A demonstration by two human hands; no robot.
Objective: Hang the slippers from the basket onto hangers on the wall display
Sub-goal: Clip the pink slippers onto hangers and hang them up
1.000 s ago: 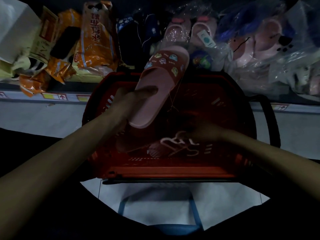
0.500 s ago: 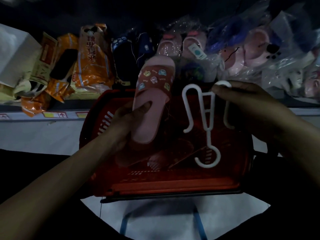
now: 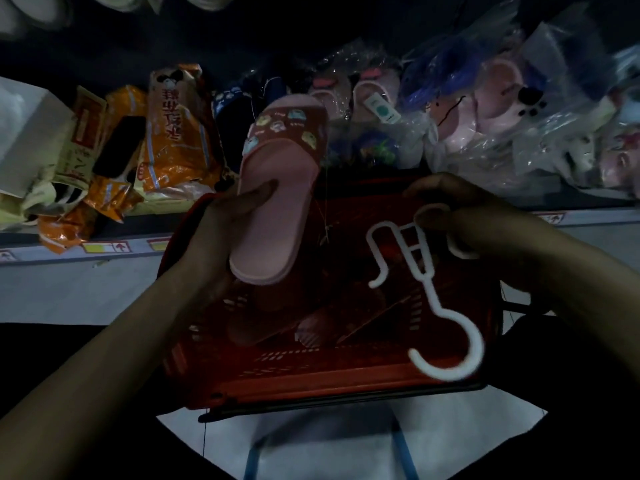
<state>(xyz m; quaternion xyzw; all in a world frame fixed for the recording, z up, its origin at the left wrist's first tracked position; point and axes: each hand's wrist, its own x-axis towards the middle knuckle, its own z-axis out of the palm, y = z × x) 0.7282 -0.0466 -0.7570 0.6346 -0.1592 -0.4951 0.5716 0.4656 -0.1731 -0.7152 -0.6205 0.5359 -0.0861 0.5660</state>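
We grip a pink slipper (image 3: 277, 216) in our left hand (image 3: 214, 244) and pinch a white hanger (image 3: 425, 268) in our right hand (image 3: 485, 223). The slipper is not hooked on yet. More seem to lie in the basket (image 3: 311, 388) under our fingers (image 3: 258, 196).

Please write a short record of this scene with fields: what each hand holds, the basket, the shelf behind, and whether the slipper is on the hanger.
left hand: grips pink slipper, thumb on insole
right hand: pinches white hanger at its top, large hook hanging down
basket: red, under both hands
shelf behind: bagged slippers, orange packages
slipper on hanger: not yet, the two are apart
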